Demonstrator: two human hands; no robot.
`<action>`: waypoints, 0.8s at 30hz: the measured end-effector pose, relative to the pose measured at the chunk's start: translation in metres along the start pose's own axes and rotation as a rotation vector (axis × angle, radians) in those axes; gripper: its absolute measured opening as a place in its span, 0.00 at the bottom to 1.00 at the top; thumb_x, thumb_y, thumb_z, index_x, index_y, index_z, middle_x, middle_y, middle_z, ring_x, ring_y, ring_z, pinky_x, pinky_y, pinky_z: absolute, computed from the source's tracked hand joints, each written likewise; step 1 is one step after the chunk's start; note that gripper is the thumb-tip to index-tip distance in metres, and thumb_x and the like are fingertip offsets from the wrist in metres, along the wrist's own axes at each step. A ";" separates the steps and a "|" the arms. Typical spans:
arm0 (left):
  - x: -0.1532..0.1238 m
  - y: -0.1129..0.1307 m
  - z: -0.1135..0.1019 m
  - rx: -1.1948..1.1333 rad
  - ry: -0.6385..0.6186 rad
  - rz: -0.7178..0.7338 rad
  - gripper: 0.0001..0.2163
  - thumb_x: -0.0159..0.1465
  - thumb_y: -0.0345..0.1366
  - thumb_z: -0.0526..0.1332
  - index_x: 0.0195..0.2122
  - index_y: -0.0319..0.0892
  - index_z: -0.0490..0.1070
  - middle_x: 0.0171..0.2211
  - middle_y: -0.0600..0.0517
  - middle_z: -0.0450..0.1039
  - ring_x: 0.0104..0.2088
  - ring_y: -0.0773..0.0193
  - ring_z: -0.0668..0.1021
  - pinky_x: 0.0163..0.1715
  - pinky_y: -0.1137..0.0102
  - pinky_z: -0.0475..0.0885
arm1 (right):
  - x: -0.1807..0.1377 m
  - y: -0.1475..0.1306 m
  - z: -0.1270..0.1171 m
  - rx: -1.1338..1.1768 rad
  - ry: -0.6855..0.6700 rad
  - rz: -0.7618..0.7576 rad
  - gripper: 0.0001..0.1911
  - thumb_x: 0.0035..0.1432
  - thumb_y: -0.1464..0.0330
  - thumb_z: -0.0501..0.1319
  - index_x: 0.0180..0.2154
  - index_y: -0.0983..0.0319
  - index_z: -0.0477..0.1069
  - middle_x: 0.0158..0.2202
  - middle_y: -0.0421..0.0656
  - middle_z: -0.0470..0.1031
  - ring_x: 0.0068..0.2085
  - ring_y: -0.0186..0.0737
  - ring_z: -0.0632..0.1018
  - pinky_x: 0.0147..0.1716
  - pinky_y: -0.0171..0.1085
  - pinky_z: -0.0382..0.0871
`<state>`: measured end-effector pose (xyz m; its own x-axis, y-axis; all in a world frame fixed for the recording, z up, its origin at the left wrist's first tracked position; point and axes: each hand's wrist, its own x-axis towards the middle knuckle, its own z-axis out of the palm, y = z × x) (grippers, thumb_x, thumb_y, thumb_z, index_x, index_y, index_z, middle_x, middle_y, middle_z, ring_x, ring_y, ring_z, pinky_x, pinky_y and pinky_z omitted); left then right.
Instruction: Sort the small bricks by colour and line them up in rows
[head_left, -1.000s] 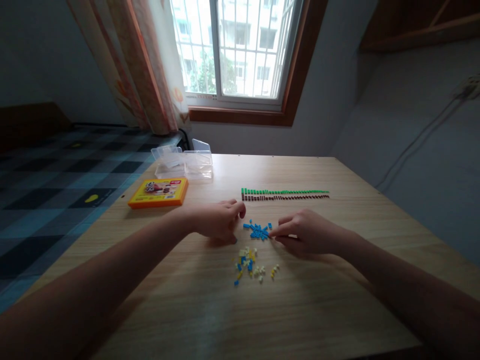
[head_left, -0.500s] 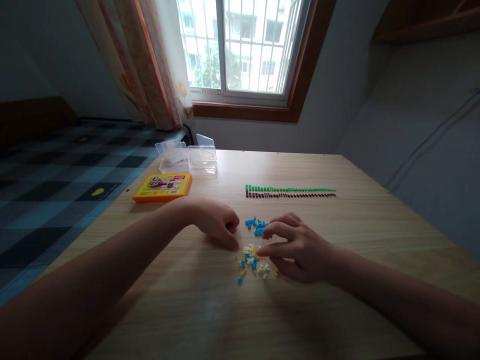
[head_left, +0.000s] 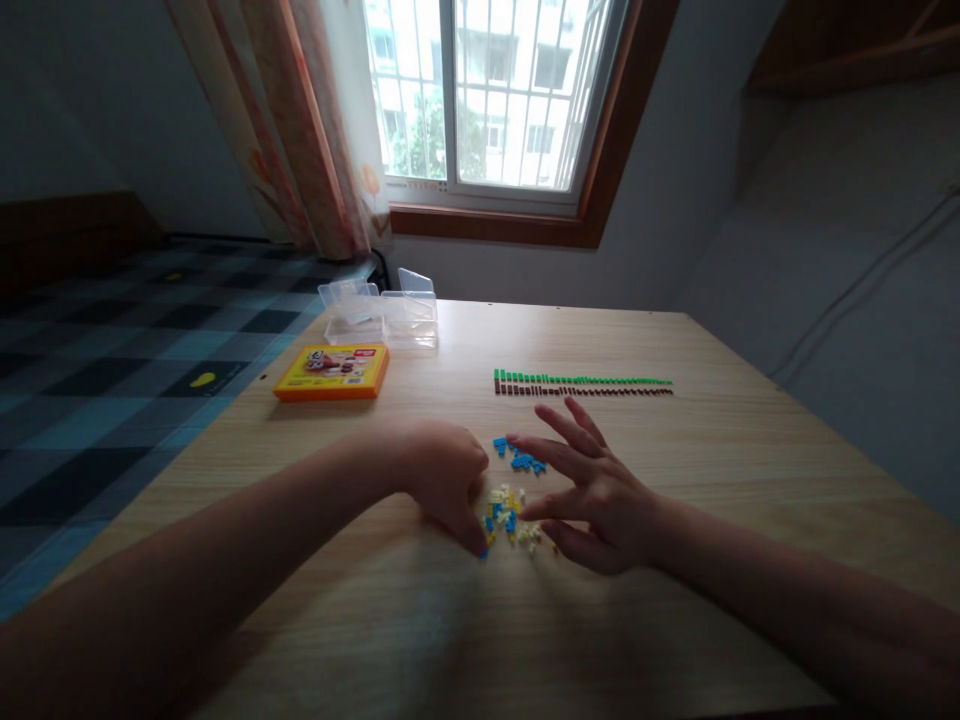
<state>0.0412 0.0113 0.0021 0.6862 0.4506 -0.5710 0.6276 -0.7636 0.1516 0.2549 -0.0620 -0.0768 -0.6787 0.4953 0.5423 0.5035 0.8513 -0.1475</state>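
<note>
My left hand is curled closed, with one digit reaching down to a small blue building brick at the near edge of a mixed pile. Whether it pinches that brick is hidden. Cream, yellow and blue bricks make up this pile, and some loose cream bricks lie to its right. My right hand is open, palm down and fingers spread. One of its fingertips is over the heap of blue bricks; another comes to the right side of the mixed pile.
Beyond my hands run a row of green bricks and a row of dark brown bricks. An orange-yellow box lies at the left of the wooden table. Behind it stand clear plastic containers with raised lids.
My left hand has moved toward me, its tip coming down to the blue brick. My right hand's fingers have spread wider and lifted, uncovering more of the blue heap. The view has shifted slightly.
</note>
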 end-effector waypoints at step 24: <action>-0.001 0.009 -0.001 0.143 -0.027 0.010 0.22 0.54 0.57 0.65 0.30 0.41 0.83 0.28 0.47 0.80 0.24 0.63 0.74 0.24 0.70 0.65 | -0.001 0.006 0.002 0.076 -0.132 -0.024 0.18 0.54 0.67 0.62 0.46 0.48 0.80 0.73 0.31 0.43 0.73 0.58 0.44 0.67 0.63 0.28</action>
<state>0.0461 0.0045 0.0046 0.6811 0.4315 -0.5915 0.5606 -0.8270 0.0422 0.2573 -0.0565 -0.0800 -0.7571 0.4886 0.4337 0.4475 0.8715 -0.2006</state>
